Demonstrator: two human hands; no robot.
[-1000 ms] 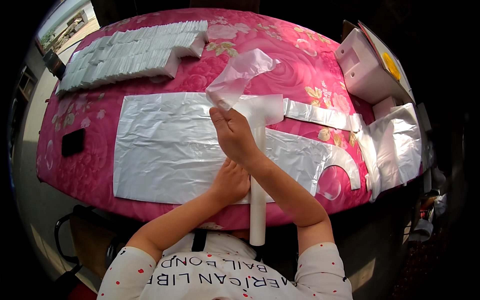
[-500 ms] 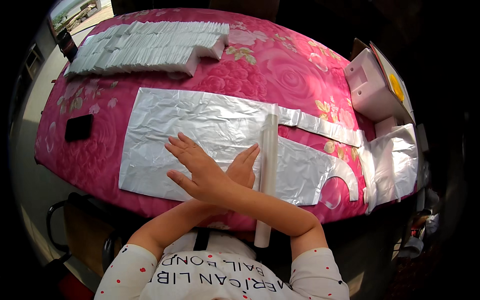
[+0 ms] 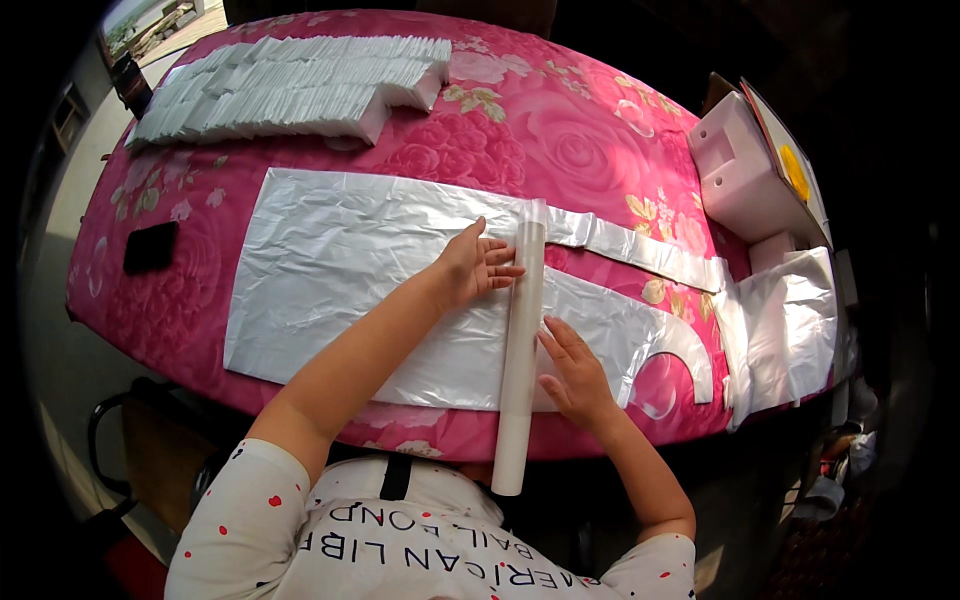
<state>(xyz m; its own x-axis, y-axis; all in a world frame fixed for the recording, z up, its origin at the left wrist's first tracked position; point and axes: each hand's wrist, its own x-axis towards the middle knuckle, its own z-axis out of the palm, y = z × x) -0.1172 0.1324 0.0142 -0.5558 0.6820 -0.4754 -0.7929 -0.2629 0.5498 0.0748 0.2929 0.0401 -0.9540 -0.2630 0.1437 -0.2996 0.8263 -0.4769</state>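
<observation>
A stack of thin, silvery-white plastic sheet (image 3: 340,270), shaped like an apron with a strap and a curved cut-out, lies flat across the table. A long whitish see-through tube (image 3: 518,390) rests across it, its near end sticking out past the table edge. My left hand (image 3: 476,265) is over the sheet, its spread fingers reaching the tube's left side; whether they press on it I cannot tell. On the tube's right side my right hand (image 3: 578,375) is open, fingertips close to the tube. Neither hand grips anything.
Rows of folded white packets (image 3: 290,90) stand at the far left. A black phone-like object (image 3: 151,247) lies at the left. To the right are a white foam box (image 3: 740,160) and more folded plastic (image 3: 785,320). A pink flowered cloth (image 3: 590,140) covers the table.
My crossed forearms have come apart. My right hand has moved from the sheet's left part to the tube's right side; my left hand has moved farther up beside the tube.
</observation>
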